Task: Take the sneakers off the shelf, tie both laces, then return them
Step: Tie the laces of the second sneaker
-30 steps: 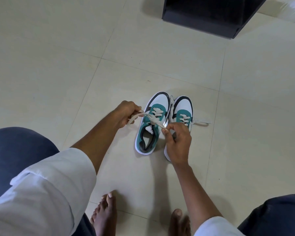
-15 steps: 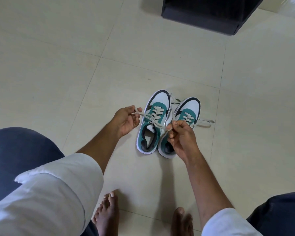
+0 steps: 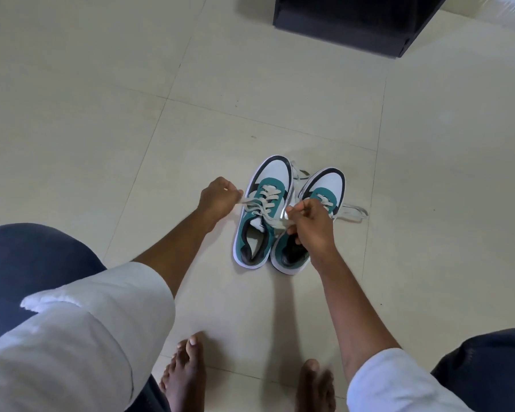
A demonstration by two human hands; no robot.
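Now the left sneaker (image 3: 260,215) sits on the floor (image 3: 101,129), its lace (image 3: 252,203) drawn taut between left hand (image 3: 219,197) and right hand (image 3: 311,224) (both fingers pinched on an end), likely cinching the knot; the right sneaker (image 3: 318,203) beside waits untied.

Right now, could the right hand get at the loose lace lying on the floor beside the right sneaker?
Probably yes: the loose lace lies in the open beside the right hand, but that hand is pinching the left sneaker's lace and must release first.
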